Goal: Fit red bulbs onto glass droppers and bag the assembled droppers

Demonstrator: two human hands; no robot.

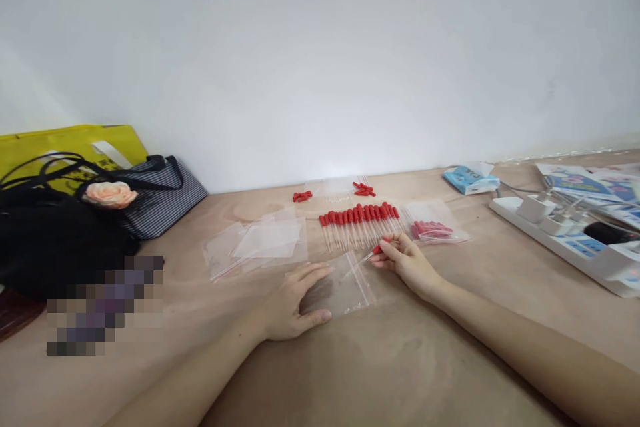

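Observation:
My left hand [300, 300] lies with fingers spread on a clear zip bag [345, 297], thumb and forefinger apart. Between the fingers of my right hand [403, 260] is a dropper with a red rubber bulb [377, 249]; its thin clear tube points left, at the bag's zip end. Whether the tip is inside the bag I cannot tell. Just beyond the bag, several red-bulbed droppers [360, 215] lie side by side in a row. Right of that row, a zip bag holds several red bulbs or droppers [433, 230]; the plastic blurs them.
Flat clear bags [270, 240] are spread left of the row. Two small piles of red bulbs [302, 197] lie near the wall, with clear tubes [343, 197] between them. Bags [165, 197] crowd the left; a tissue pack [470, 180] and power strip [565, 240] stand right.

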